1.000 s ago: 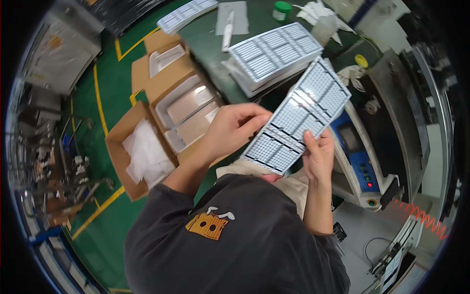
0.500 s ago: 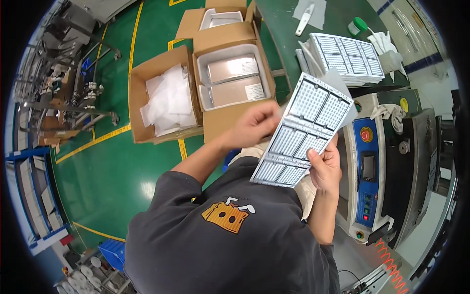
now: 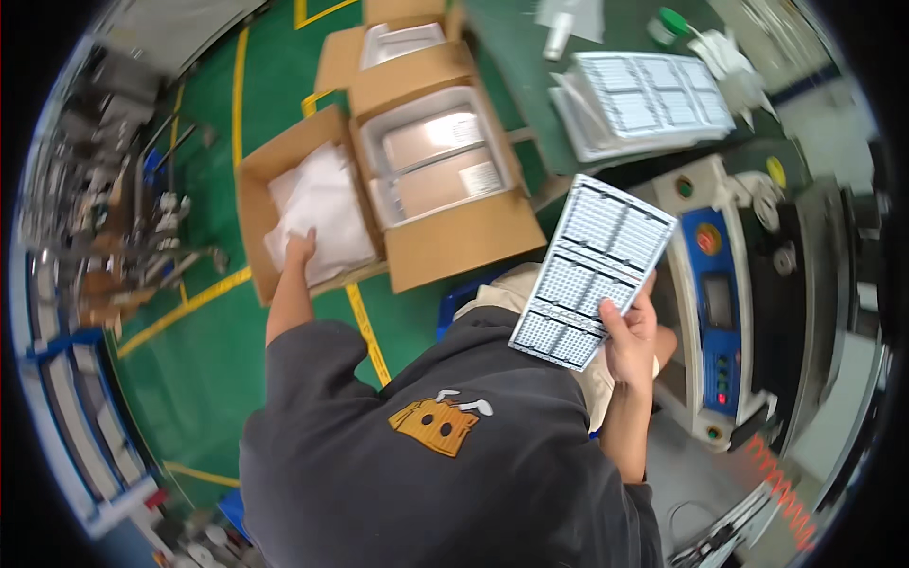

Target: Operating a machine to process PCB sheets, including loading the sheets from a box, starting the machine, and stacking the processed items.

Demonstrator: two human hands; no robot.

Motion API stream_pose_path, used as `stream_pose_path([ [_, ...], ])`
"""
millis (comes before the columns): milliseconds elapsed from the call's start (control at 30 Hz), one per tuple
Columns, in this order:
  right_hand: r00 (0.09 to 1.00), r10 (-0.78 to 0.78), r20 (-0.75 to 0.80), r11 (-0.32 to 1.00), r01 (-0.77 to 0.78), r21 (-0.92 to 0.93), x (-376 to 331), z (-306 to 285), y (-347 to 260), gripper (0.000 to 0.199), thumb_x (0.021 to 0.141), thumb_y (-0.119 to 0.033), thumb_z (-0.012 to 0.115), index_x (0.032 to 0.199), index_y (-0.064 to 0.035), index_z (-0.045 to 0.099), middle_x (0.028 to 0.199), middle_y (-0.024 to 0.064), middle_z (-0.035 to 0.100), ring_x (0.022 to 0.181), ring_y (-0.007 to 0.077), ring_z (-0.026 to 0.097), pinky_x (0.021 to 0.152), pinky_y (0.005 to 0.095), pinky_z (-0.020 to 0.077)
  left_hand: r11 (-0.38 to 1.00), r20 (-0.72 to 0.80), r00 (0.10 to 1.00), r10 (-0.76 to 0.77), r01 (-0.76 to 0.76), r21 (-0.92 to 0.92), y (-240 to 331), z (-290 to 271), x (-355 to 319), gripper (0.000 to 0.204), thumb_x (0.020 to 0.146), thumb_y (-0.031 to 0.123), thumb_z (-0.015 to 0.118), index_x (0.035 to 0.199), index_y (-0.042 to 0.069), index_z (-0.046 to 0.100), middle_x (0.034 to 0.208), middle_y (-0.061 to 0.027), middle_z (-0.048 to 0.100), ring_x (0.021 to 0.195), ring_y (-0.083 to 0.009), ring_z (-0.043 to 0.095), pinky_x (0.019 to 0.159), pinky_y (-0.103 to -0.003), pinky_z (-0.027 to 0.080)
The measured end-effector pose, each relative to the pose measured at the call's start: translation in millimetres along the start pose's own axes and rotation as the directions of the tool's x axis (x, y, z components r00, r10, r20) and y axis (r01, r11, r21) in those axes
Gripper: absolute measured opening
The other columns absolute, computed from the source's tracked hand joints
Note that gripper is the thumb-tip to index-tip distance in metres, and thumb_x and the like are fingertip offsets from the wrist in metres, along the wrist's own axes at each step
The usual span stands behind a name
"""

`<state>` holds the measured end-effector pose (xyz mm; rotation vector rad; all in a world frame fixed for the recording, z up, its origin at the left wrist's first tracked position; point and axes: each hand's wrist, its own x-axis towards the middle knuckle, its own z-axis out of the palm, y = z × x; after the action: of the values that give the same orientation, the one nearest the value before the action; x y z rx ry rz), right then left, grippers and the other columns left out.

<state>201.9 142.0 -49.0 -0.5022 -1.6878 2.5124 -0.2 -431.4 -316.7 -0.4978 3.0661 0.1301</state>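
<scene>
My right hand (image 3: 632, 336) grips a flat panel (image 3: 595, 275) by its lower right edge, with the thumb on the face. The panel is white and silver, ruled by black lines into blocks of small round cells, and is held tilted in front of my body. My left hand (image 3: 300, 249) reaches into the open cardboard box on the left. It touches or lies just over a heap of thin white sheets (image 3: 327, 204). Its fingers are small and blurred, so I cannot tell whether they grip a sheet.
Beside the sheets' cardboard box (image 3: 254, 180) stands another carton (image 3: 464, 248) with brown packs in a white liner. A stack of similar panels (image 3: 653, 95) lies on the green table (image 3: 516, 71), near a green-lidded jar (image 3: 668, 26). A machine with a blue control panel (image 3: 717, 303) stands at right.
My left hand has moved from behind the panel to the left box. The translucent sheet seen behind the panel is gone from there. My right hand still holds the panel.
</scene>
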Motion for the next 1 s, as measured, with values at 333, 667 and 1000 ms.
stream_pose_path([
  [333,0.888,-0.329,-0.322,0.875,0.415,0.251,-36,-11,-36,0.039,0.09,0.0,0.056,0.127,-0.0016,0.045,0.12,0.0096,0.059,0.109,0.0188,0.058,0.095,0.0328,0.046,0.02,-0.447,0.786,0.428,-0.503,-0.864,294,-228,-67,0.042,0.1,0.031,0.042,0.125,-0.002,0.049,0.115,-0.0143,0.059,0.102,-0.021,0.057,0.087,-0.033,0.045],
  [667,0.652,-0.449,-0.611,0.779,0.62,0.089,-81,-55,-78,0.044,0.088,-0.001,0.059,0.129,-0.0022,0.044,0.121,0.0104,0.058,0.11,0.0219,0.058,0.097,0.0349,0.0444,0.157,0.166,-0.032,0.986,0.536,-0.829,471,-242,-306,0.035,0.098,0.015,0.046,0.129,0.0,0.044,0.115,-0.0139,0.062,0.096,-0.0215,0.065,0.077,-0.03,0.054],
  [1000,0.587,-0.756,-0.29,0.283,-0.106,-0.953,-145,-232,-252,0.047,0.076,-0.023,0.075,0.116,-0.0035,0.061,0.115,0.0147,0.061,0.105,0.0242,0.059,0.092,0.034,0.0458,0.097,0.172,0.045,0.984,0.676,-0.73,504,-245,-271,0.032,0.095,0.017,0.051,0.122,-0.001,0.05,0.104,-0.0131,0.066,0.079,-0.0186,0.067,0.063,-0.027,0.053],
])
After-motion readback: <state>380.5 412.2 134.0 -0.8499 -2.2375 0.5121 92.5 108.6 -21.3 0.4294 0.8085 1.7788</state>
